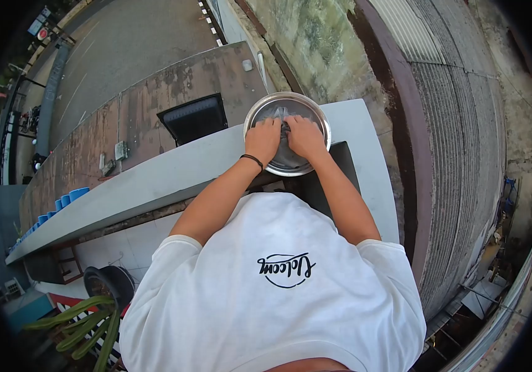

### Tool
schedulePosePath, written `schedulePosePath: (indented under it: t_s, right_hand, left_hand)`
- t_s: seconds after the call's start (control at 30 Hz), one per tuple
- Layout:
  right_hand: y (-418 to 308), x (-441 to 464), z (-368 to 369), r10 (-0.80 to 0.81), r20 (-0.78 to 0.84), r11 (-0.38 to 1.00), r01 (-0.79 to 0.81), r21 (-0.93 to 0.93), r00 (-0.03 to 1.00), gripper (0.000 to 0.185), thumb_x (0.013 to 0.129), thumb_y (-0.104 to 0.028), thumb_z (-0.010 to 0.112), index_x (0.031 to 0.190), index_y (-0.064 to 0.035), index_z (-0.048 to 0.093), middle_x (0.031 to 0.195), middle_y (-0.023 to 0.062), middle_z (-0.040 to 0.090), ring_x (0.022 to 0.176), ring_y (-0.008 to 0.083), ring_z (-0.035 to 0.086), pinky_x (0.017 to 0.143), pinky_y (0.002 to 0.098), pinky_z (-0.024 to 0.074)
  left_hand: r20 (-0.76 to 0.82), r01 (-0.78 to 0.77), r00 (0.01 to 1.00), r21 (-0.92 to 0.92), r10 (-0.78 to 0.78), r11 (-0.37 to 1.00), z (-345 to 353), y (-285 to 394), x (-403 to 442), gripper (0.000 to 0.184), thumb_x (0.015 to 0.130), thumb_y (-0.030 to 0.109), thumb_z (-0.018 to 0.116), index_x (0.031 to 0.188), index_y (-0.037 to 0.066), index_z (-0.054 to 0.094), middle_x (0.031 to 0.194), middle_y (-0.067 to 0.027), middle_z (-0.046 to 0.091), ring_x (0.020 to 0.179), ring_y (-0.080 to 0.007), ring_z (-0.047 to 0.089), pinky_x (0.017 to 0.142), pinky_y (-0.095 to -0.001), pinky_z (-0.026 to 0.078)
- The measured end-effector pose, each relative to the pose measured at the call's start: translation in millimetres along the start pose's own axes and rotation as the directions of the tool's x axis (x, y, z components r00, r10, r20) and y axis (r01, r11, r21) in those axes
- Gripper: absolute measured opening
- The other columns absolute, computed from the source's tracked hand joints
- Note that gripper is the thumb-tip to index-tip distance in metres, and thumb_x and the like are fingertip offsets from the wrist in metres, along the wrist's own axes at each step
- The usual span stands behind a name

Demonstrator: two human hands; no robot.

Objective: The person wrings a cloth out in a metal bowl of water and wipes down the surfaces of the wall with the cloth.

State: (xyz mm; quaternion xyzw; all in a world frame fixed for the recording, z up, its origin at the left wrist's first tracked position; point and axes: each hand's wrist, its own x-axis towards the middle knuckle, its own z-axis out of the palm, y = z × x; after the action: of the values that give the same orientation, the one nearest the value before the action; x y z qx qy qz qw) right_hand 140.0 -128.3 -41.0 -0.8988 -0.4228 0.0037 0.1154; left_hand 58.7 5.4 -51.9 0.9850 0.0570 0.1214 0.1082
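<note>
A round metal bowl [322,124] with a shiny rim sits at the corner of the grey ledge [365,142], in front of my chest. Inside it lies a thin, clear plastic bag [286,155], with something dark between my hands. My left hand [263,137], with a black band at the wrist, is over the bowl's left part, its fingers closed on the plastic. Opposite it, my right hand [305,135] pinches the plastic too. The fingertips of both hands nearly meet near the bowl's middle. What lies under my fingers is hidden.
The ledge runs down to the left, with several blue containers [61,202] along it. Beyond its outer edge are lower roofs [458,124] and a road [136,37]. A potted plant [86,322] stands at lower left.
</note>
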Motion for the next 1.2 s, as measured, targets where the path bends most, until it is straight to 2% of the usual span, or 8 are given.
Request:
schedulePosePath:
  t_s: [0.4, 0.5, 0.7, 0.8, 0.93, 1.03, 1.13, 1.2]
  right_hand:
    - [8, 31, 4, 0.126, 0.13, 0.988, -0.136, 0.069, 0.983, 0.038, 0.077, -0.021, 0.072, 0.108, -0.0111, 0.053, 0.103, 0.0124, 0.063, 0.099, 0.0328, 0.061, 0.081, 0.0468, 0.0496]
    - [24, 36, -6, 0.058, 0.195, 0.954, -0.112, 0.278, 0.979, 0.026, 0.08, -0.02, 0.068, 0.102, -0.0108, 0.056, 0.103, 0.0138, 0.062, 0.098, 0.0332, 0.062, 0.08, 0.0458, 0.0502]
    - [24, 30, 0, -0.003, 0.064, 0.981, -0.01, 0.194, 0.998, 0.011, 0.085, -0.016, 0.062, 0.093, -0.0089, 0.061, 0.091, 0.0154, 0.063, 0.092, 0.035, 0.063, 0.079, 0.0464, 0.0497]
    - [32, 32, 2, 0.002, 0.003, 0.961, -0.003, 0.275, 1.0, 0.011, 0.084, -0.014, 0.061, 0.091, -0.0056, 0.061, 0.086, 0.016, 0.064, 0.088, 0.035, 0.063, 0.076, 0.0451, 0.0492]
    - [42, 32, -32, 0.057, 0.109, 0.828, -0.108, 0.55, 0.992, 0.015, 0.084, -0.016, 0.06, 0.093, -0.0047, 0.061, 0.095, 0.0178, 0.064, 0.09, 0.0363, 0.063, 0.079, 0.0459, 0.0479]
    - [37, 30, -46, 0.135, 0.113, 0.816, -0.175, 0.551, 0.984, 0.021, 0.082, -0.019, 0.065, 0.097, -0.004, 0.06, 0.088, 0.0159, 0.065, 0.088, 0.0327, 0.064, 0.078, 0.0424, 0.0488]
    - [17, 31, -29, 0.08, -0.037, 0.935, -0.062, 0.348, 0.996, 0.023, 0.083, -0.021, 0.062, 0.097, -0.003, 0.06, 0.096, 0.0175, 0.067, 0.095, 0.0369, 0.065, 0.083, 0.0457, 0.0503]
    - [15, 38, -13, 0.076, -0.01, 0.971, -0.072, 0.227, 0.997, 0.026, 0.082, -0.022, 0.062, 0.101, -0.0035, 0.059, 0.096, 0.0183, 0.067, 0.093, 0.0372, 0.066, 0.081, 0.0464, 0.0516]
  left_hand:
    - [0.064, 0.159, 0.985, -0.006, -0.158, 0.987, 2, 6, 9, 0.018, 0.087, 0.01, 0.054, 0.105, 0.007, 0.052, 0.091, -0.0133, 0.064, 0.084, -0.0327, 0.066, 0.069, -0.0448, 0.054]
    - [0.054, 0.197, 0.98, -0.098, -0.192, 0.976, -6, 2, 5, 0.013, 0.085, 0.009, 0.057, 0.098, 0.007, 0.054, 0.091, -0.0146, 0.063, 0.084, -0.0348, 0.066, 0.069, -0.0444, 0.054]
    - [-0.078, 0.295, 0.944, -0.233, -0.32, 0.927, -27, 4, -1, 0.016, 0.083, 0.007, 0.062, 0.096, 0.004, 0.054, 0.089, -0.0181, 0.062, 0.084, -0.0384, 0.064, 0.07, -0.0469, 0.051]
    - [-0.089, 0.327, 0.916, -0.402, -0.392, 0.855, -29, -4, 0, 0.015, 0.081, 0.005, 0.063, 0.094, 0.003, 0.055, 0.087, -0.0179, 0.063, 0.084, -0.038, 0.063, 0.069, -0.0455, 0.049]
    - [0.004, 0.398, 0.864, -0.618, -0.503, 0.678, -41, -13, -2, 0.016, 0.08, 0.006, 0.066, 0.094, 0.002, 0.059, 0.084, -0.0148, 0.062, 0.077, -0.0322, 0.062, 0.069, -0.0406, 0.049]
    - [-0.048, 0.346, 0.868, -0.656, -0.495, 0.67, -48, -11, -2, 0.015, 0.079, 0.006, 0.067, 0.093, 0.003, 0.063, 0.082, -0.0122, 0.061, 0.073, -0.0275, 0.06, 0.068, -0.0368, 0.049]
    - [-0.084, 0.298, 0.89, -0.639, -0.449, 0.71, -46, -9, -1, 0.012, 0.079, 0.005, 0.066, 0.091, 0.003, 0.064, 0.079, -0.0089, 0.059, 0.068, -0.0212, 0.057, 0.065, -0.0327, 0.047]
    - [-0.105, 0.24, 0.906, -0.671, -0.41, 0.701, -54, -3, 3, 0.01, 0.08, 0.005, 0.066, 0.089, 0.003, 0.064, 0.077, -0.0051, 0.057, 0.063, -0.0141, 0.052, 0.061, -0.028, 0.045]
